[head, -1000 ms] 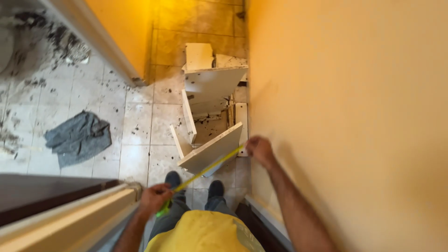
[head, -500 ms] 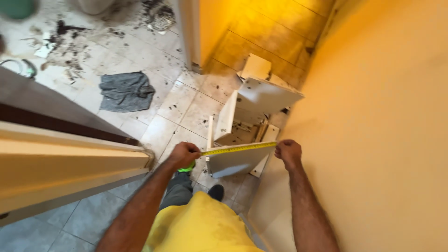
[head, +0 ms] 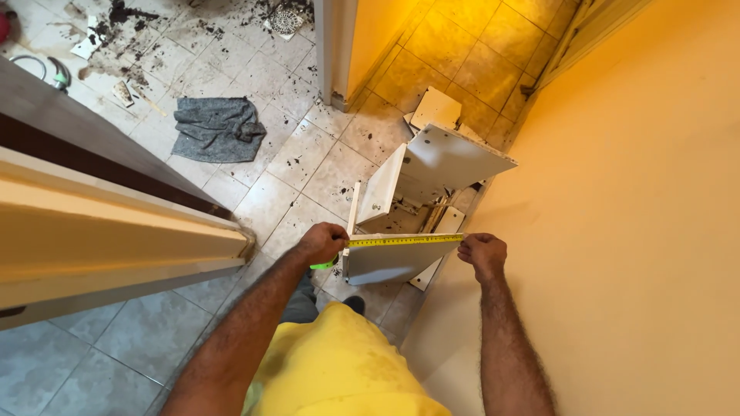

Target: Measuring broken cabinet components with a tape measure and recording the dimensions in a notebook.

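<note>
My left hand (head: 322, 242) is clenched around a tape measure's green case, and my right hand (head: 482, 254) pinches the far end of the yellow tape (head: 405, 240), stretched level between them above a white panel (head: 389, 262). The yellow wall (head: 617, 231) crowds the right; open tiled floor (head: 254, 200) lies left.

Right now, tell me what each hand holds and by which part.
The left hand grips the tape measure's green case; the right hand pinches the far end of its yellow tape, stretched across a white panel.
</note>
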